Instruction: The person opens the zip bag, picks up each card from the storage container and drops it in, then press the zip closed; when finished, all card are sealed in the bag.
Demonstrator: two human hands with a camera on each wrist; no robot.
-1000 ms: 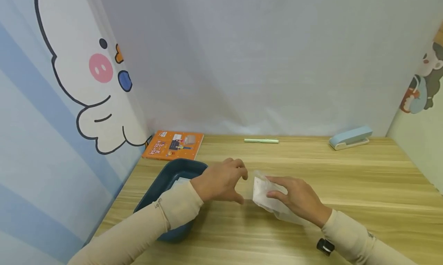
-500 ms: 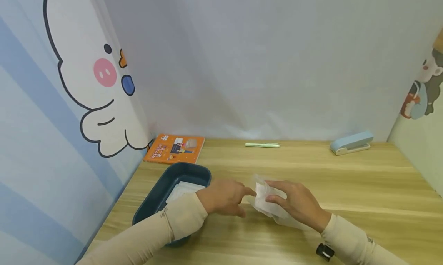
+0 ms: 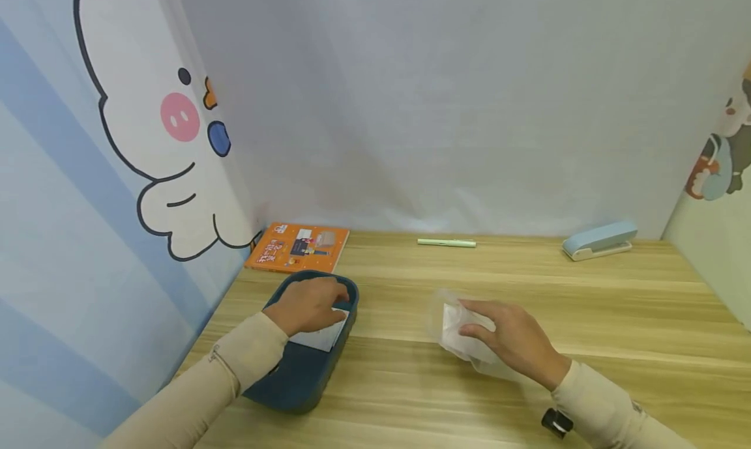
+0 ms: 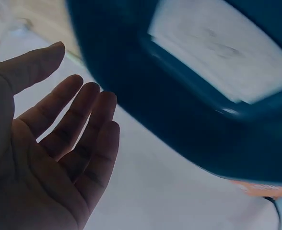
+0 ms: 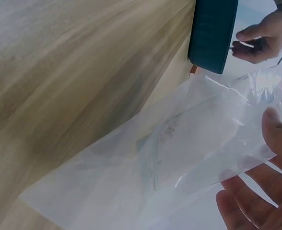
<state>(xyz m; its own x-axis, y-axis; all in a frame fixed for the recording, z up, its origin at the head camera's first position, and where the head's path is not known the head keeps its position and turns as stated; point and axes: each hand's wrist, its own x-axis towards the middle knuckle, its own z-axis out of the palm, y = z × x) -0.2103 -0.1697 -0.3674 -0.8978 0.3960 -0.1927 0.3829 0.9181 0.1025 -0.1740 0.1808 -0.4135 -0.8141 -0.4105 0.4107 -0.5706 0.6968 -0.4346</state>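
My left hand (image 3: 311, 305) hangs over the dark blue bin (image 3: 302, 374), its fingers loosely bent and holding nothing. In the left wrist view the palm and spread fingers show beside the bin's wall (image 4: 126, 86). A flat white packet (image 3: 319, 339) lies inside the bin, partly covered by that hand in the head view. To the right, my right hand (image 3: 519, 338) holds a clear plastic bag (image 3: 437, 315) between thumb and fingers. White flat packets (image 5: 189, 143) show through the bag's film in the right wrist view, and its mouth faces left in the head view.
An orange book (image 3: 298, 247) lies behind the bin at the back left. A pale green pen (image 3: 446, 243) rests near the back edge, and a light blue stapler (image 3: 600, 240) sits at the back right. Curtained walls enclose the wooden table (image 3: 399, 397).
My left hand reached to the bag's mouth, touching near it half a second ago, then moved left over the bin. The right hand keeps its hold on the bag, almost in place.
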